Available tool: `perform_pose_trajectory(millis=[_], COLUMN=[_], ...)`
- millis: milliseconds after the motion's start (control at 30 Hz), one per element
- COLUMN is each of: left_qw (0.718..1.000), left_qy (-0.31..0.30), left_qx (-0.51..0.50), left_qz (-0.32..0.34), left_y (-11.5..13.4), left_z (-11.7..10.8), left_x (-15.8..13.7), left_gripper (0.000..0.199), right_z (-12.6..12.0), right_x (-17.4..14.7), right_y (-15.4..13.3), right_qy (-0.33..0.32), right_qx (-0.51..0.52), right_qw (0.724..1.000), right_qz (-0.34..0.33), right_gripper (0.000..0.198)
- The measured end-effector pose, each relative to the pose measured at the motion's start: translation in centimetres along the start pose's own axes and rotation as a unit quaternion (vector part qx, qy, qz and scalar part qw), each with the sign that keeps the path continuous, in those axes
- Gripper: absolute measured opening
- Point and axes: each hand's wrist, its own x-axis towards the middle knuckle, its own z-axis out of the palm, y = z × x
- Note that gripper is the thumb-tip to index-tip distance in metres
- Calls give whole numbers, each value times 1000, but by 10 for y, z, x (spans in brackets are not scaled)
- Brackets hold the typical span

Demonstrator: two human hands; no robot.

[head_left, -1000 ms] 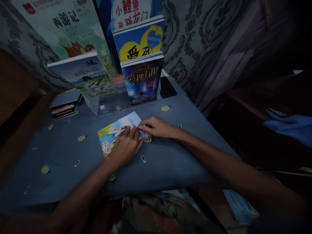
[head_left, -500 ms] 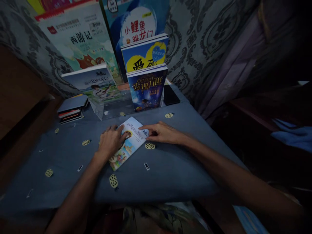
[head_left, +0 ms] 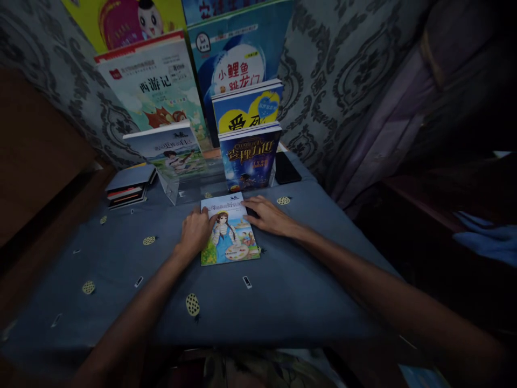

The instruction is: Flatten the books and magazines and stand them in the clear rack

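Observation:
A thin paperback book lies flat on the blue cloth, its cover showing a drawn figure in blue overalls with braids. My left hand grips its left edge, the thumb resting on the cover. From the other side, my right hand holds the upper right edge between thumb and fingers. Just beyond stands a clear book rack. A dark blue book is upright in its right front slot, and a book with a guitar player leans in the left one.
Taller books, among them a green-white one and a blue one, rise behind. A small stack of books sits left of the rack, a black flat object right of it. The patterned tablecloth covers the table; a curtain hangs at right.
Between my hands the book has turned from a slant to nearly square with the rack. Both hands shifted slightly right with it, and the view tilted up a little.

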Motion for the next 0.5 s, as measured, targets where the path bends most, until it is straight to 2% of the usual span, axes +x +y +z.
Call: perform_pose_trajectory(millis=[300, 400, 500], left_qw=[1000, 997, 994], left_qy=[19, 60, 80], left_qx=[7, 23, -8], left_qz=[9, 33, 79], left_y=[0, -2, -7], left_z=[2, 5, 14], left_x=[7, 7, 13], left_gripper=[42, 40, 37], right_z=[4, 8, 10], right_x=[8, 7, 7], right_y=[9, 6, 5], right_qy=[12, 29, 22], right_qx=[-30, -41, -45], right_qw=[999, 999, 999], right_qz=[9, 13, 20], right_gripper=[44, 44, 46])
